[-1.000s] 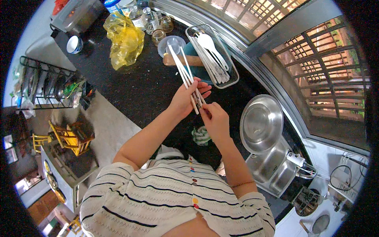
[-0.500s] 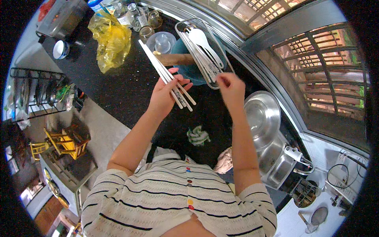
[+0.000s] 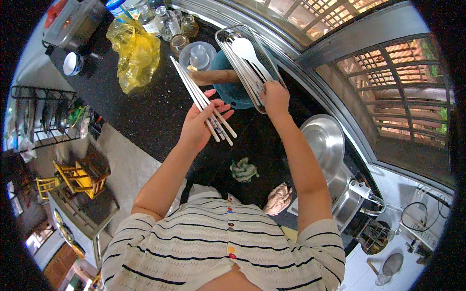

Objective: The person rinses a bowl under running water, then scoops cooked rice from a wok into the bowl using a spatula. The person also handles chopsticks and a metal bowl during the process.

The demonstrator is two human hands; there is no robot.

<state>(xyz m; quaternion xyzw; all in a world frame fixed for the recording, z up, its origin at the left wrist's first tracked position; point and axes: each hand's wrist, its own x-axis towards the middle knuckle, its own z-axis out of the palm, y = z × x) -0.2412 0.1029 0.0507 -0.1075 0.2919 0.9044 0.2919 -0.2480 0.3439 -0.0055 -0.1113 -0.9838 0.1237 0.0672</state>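
Observation:
Several white chopsticks (image 3: 192,88) with patterned ends lie fanned across my left hand (image 3: 201,121), thumb over them and fingers partly curled beneath. My right hand (image 3: 275,101) is closed at the near end of a metal mesh basket (image 3: 264,57); the back of the hand hides what its fingers pinch. In that basket are more pale chopsticks (image 3: 242,70) and a white spoon (image 3: 244,48), whose handle reaches toward my right fingers. A teal container (image 3: 225,97) stands under the basket. A brown wooden rod (image 3: 213,77) lies between the basket and the held chopsticks.
On the dark counter are a yellow plastic bag (image 3: 136,58), glass jars (image 3: 170,26), a clear plastic bowl (image 3: 208,51), a small bowl (image 3: 73,63) and a green-white cloth (image 3: 243,169). At right, a metal basin (image 3: 324,140) stands by the sink (image 3: 345,206); a window is beyond.
My right hand has moved slightly left, in over the basket's near end, its fingers now turned down among the contents. My left hand still holds its chopsticks, barely shifted.

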